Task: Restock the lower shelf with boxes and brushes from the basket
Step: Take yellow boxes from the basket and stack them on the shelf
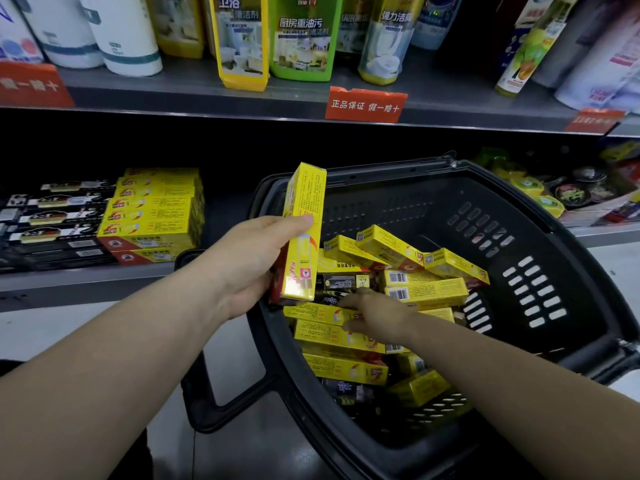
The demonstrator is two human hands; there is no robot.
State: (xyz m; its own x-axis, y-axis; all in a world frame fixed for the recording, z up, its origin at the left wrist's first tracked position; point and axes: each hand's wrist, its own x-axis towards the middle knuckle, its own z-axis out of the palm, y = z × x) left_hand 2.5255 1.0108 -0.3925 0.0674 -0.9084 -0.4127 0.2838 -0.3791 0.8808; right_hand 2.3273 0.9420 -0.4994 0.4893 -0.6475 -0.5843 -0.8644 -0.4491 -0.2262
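While one yellow box [303, 233] is gripped by the left hand [249, 268], the basket [433, 209] is reached into by the right hand [377, 315], grip unclear tbh; stacking on the lower shelf [86, 282] is probably needed next.

Both forearms are bare along their whole visible length, down to the wrists. The left hand [249, 265] and the right hand [377, 315] are bare too, their fingers slim and uncovered.

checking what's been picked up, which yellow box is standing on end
The yellow box in the left hand, upright over the basket rim. The others lie flat, heaped in the basket or stacked on the lower shelf.
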